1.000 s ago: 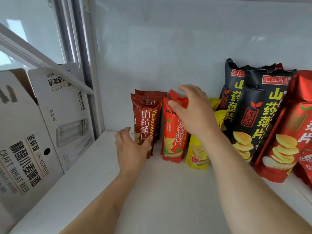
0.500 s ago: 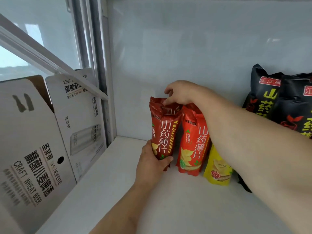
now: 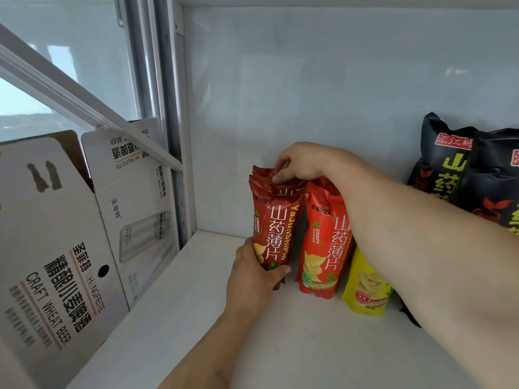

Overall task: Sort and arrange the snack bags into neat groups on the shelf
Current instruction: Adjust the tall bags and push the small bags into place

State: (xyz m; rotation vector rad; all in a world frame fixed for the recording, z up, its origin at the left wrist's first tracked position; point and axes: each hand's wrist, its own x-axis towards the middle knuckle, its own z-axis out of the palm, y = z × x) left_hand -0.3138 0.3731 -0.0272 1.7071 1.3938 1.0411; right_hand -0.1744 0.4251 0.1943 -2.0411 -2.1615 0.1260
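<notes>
A dark red snack bag (image 3: 273,220) stands upright on the white shelf (image 3: 196,318), with another of the same kind just behind it. My left hand (image 3: 252,273) grips its bottom end. My right hand (image 3: 302,164) pinches the crimped top of these dark red bags. Right beside them stands a brighter red bag (image 3: 323,242), then a yellow bag (image 3: 365,287) partly hidden behind my right forearm. Large black bags (image 3: 460,169) stand at the far right.
An open cardboard beer box (image 3: 56,248) with raised flaps sits to the left, beyond the shelf's metal upright (image 3: 179,136). A slanted white bar (image 3: 84,108) crosses above the box. The shelf's back wall rises right behind the bags.
My right hand went from the bright red bag's top to the dark red bags' top. My left hand closed around the dark red bag's base. The view shifted left.
</notes>
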